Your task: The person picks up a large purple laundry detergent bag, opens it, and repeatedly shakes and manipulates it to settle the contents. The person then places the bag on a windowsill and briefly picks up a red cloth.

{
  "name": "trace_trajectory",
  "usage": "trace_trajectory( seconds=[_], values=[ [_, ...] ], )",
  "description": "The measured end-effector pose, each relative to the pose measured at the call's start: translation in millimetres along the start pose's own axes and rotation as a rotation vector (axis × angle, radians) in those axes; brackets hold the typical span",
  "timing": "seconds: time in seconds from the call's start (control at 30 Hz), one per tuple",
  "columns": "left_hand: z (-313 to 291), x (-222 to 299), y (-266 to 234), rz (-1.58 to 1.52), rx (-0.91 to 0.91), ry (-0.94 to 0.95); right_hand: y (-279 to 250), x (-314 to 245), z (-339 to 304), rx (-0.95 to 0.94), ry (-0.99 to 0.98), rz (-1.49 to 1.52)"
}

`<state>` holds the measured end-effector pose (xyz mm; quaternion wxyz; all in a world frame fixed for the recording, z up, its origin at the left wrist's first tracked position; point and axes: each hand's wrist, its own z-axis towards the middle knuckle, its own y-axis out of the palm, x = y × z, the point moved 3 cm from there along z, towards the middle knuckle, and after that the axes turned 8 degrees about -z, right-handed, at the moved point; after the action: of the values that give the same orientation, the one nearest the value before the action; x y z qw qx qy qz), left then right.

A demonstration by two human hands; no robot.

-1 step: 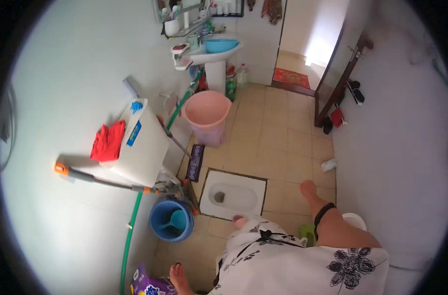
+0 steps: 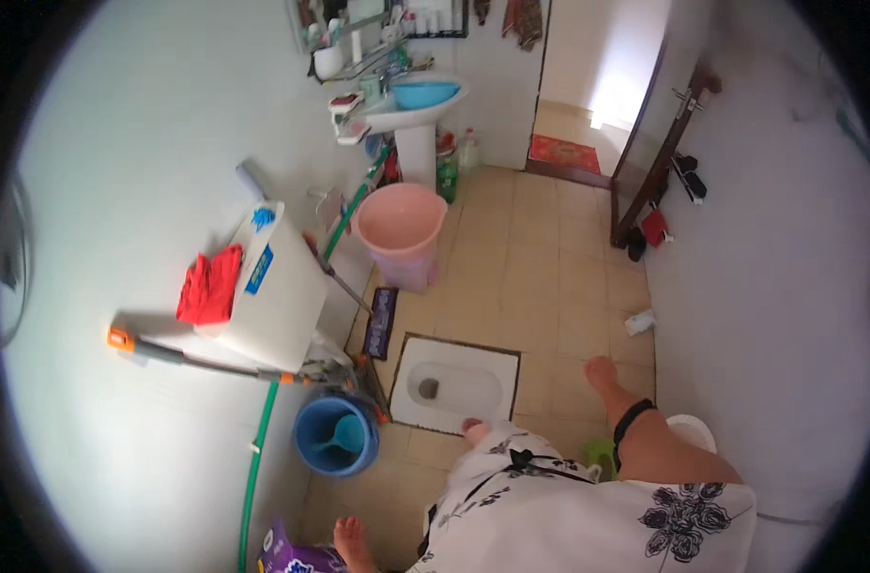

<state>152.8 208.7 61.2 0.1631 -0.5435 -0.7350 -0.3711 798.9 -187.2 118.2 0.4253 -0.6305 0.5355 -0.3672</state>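
Note:
Low at the right, my right hand reaches forward over the tiles near the wall, a black band round its wrist. Its fingers are small and blurred; no held thing shows. My left hand is at the lower left, fingers stretched forward, apparently with nothing in them. Next to it is a purple package. Between the hands spreads my white dress with black flowers. The tip of a foot shows by the white squat toilet.
A blue bucket with a turquoise dipper stands left of the toilet. Farther on are a pink tub, a mop head and a washbasin. A white tank bears a red cloth. The door stands ajar.
The whole view has shifted slightly, so the room sits a little lower in the picture. Both hands keep nearly the same places, and no object has been moved.

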Motion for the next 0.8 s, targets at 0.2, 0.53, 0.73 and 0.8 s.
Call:
trace_trajectory(
  seconds=[0.2, 0.53, 0.73, 0.8],
  values=[
    [30.9, 19.9, 168.0, 0.230, -0.248, 0.140, -28.7, 4.3, 47.6, 0.077, -0.168, 0.178],
    [111.2, -97.2, 639.6, 0.473, -0.564, 0.160, -161.2, 8.1, 355.5, 0.239, -0.241, 0.387],
    [143.0, -137.5, 899.7, 0.667, -0.738, 0.295, -330.3, -65.3, 491.5, 0.307, -0.517, 0.387],
    [144.5, -116.1, 968.8, 0.697, -0.711, 0.331, -385.9, -104.7, 524.6, 0.403, -0.609, 0.329]
  ],
)
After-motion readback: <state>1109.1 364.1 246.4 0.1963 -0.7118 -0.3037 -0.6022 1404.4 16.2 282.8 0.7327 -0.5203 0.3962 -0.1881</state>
